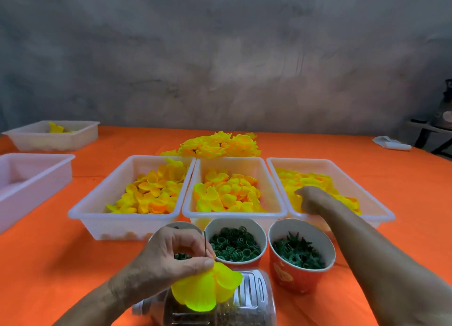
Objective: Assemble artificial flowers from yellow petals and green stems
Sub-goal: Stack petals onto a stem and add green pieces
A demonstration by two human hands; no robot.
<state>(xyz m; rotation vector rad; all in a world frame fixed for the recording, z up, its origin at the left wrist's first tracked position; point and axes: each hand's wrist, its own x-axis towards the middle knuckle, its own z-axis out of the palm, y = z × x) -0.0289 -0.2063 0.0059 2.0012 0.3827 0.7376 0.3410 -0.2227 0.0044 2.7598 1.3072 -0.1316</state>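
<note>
A thin dark stem (205,243) is pinched between thumb and fingers of the left hand (176,254), held upright over the near edge of the orange worktop (49,264). Yellow petals (208,289) are threaded on the stem and hang just below the fingertips, above a clear plastic jar (247,298) lying on its side. The right hand (311,199) is reached into the right tray (362,186), fingers curled down into the loose yellow petals there; whether a petal is actually gripped cannot be told. Two more white trays of petals, the middle tray (271,191) and the left tray (97,198), are set side by side with it. In front of them stand a cup of green rings (234,246) and a cup of green spiky calyxes (299,254). A heap of finished yellow flowers (220,144) is seen behind the trays
</note>
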